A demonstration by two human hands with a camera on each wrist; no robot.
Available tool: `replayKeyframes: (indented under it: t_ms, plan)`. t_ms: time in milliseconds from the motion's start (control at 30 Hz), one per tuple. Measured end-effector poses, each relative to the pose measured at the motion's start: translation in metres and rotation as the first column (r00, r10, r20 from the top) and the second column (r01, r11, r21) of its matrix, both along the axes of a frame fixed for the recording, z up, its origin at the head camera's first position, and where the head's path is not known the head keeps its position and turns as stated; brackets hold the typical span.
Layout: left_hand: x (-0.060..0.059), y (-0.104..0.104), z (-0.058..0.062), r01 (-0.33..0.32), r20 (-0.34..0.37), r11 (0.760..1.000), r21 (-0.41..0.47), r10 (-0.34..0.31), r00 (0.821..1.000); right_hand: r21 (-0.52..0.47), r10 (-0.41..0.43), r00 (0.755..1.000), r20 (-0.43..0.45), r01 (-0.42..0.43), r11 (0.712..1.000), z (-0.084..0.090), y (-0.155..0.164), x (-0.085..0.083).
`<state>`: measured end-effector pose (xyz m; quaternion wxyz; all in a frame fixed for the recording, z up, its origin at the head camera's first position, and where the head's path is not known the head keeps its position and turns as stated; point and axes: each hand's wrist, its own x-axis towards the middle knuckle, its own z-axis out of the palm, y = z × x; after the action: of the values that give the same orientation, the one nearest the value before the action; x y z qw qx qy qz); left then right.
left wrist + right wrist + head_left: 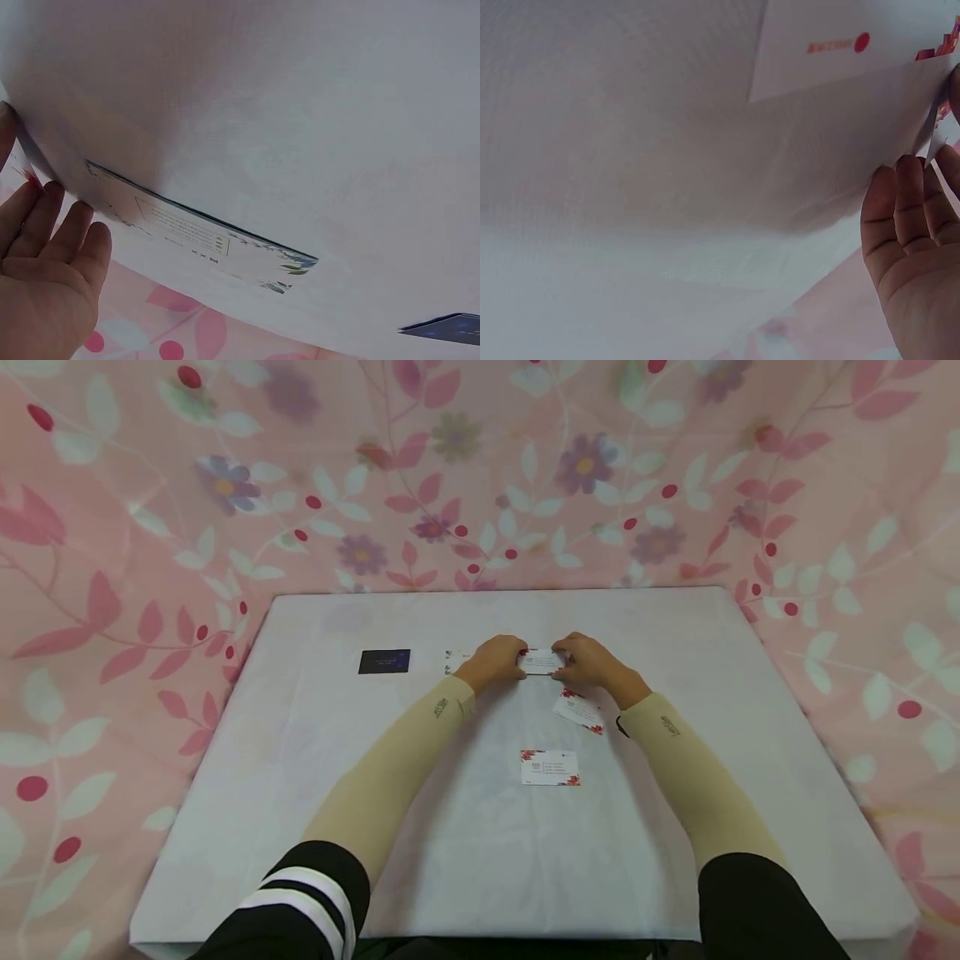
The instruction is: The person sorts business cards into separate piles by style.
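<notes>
Between the two hands, toward the far side of the table, is a white business card (541,662) with small red patches at its upper corner. My left hand (495,660) grips its left end, fingers at the far corner and thumb at the near one. The right hand (592,662) holds the opposite end likewise; in the right wrist view its fingers (909,199) meet the card's edge. Just left of the left hand lies a white card with green leaves (217,244), partly hidden by that hand in the head view. A tilted card with red leaves (579,711) lies just below the right hand.
Closer to me, another red-leaf card (550,768) lies flat. A dark blue card (384,662) lies farther left, in line with the gripped card. White cloth covers the table (465,860), and a pink floral curtain (480,477) hangs behind it.
</notes>
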<state>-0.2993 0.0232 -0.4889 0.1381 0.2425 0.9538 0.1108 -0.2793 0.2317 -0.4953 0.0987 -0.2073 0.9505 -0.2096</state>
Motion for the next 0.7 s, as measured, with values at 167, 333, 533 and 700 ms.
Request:
replayKeyframes:
  t_ms: [167, 333, 533, 700]
  plan:
    - [0.001, -0.002, 0.002, -0.003, 0.011, 0.999, 0.037, 0.002, 1.0, -0.004, -0.003, 1.0, -0.001, 0.003, 1.0, -0.002, 0.001, -0.001]
    - [-0.001, -0.005, -0.002, -0.024, 0.011, 0.997, 0.069, 0.023, 1.0, -0.022, -0.015, 1.0, 0.005, 0.015, 1.0, -0.008, 0.002, -0.004]
    - [-0.004, -0.004, -0.005, -0.018, 0.029, 0.996, 0.09, 0.015, 0.999, -0.062, -0.045, 0.998, 0.045, 0.047, 0.997, -0.011, 0.005, -0.005]
    - [-0.005, -0.003, -0.004, -0.007, 0.018, 0.996, 0.091, 0.005, 1.0, -0.082, -0.081, 0.993, 0.085, 0.088, 0.993, -0.013, 0.006, -0.005]
